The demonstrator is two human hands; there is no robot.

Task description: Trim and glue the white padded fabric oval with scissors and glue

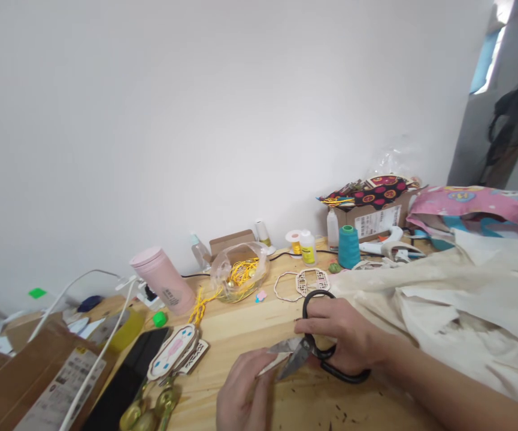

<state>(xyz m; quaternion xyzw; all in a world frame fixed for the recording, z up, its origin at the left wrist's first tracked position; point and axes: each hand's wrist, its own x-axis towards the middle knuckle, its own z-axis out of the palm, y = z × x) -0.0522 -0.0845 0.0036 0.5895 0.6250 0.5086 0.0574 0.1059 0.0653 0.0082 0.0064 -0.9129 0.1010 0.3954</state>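
Observation:
Black-handled scissors point(295, 347) are in my right hand point(346, 332), its fingers through and around the loops. The blades stand apart, pointing left. Between them lies a small off-white piece of fabric or paper point(273, 363), too small to tell which. My left hand point(246, 386) pinches that piece at the lower middle of the view, fingers pressed together. Just beyond the scissors, a cut-out wooden lattice frame point(312, 281) and a thin wooden outline ring point(288, 286) lie on the table.
A pink tumbler point(163, 281), a plastic bag of yellow cord point(241, 272) and a teal thread cone point(349, 247) stand behind. Left are a black phone point(128, 377), decorated wooden tags point(175, 352) and a cardboard box point(47, 383). Off-white cloth point(469, 299) covers the right side.

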